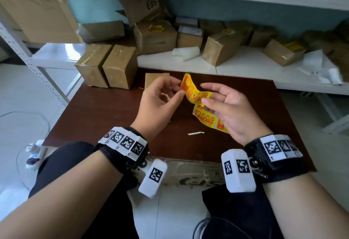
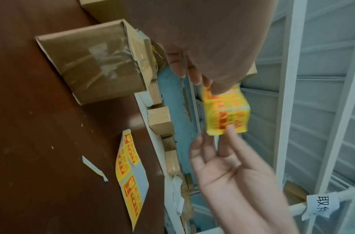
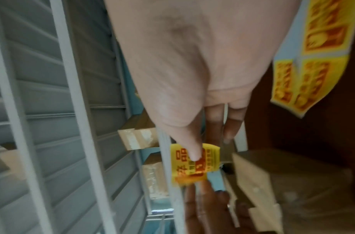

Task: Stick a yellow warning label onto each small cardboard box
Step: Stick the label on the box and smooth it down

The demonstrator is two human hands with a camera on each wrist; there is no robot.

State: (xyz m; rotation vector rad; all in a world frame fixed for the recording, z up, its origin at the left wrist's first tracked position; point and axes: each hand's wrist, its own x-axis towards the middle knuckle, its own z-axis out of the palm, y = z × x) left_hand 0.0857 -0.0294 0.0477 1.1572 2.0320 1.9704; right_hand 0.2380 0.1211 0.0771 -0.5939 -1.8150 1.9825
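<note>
A curled yellow warning label (image 1: 195,92) hangs between my hands above the brown table (image 1: 105,118). My left hand (image 1: 181,87) pinches its left end, and the left wrist view shows the label (image 2: 226,114) below those fingertips (image 2: 192,76). My right hand (image 1: 204,96) holds the right end, thumb (image 3: 193,152) on the printed face (image 3: 194,163), other fingers spread. The label sheet (image 1: 205,118) lies on the table under my right hand. Two small taped cardboard boxes (image 1: 105,67) stand at the table's far left corner. Another box (image 1: 154,79) sits just behind my left hand.
A white shelf (image 1: 245,65) behind the table carries several cardboard boxes, some with yellow labels, and a white cup (image 1: 186,52). A white backing strip (image 1: 195,133) lies on the table. Flattened cardboard (image 1: 188,174) lines the near edge. A power strip (image 1: 34,155) lies on the floor, left.
</note>
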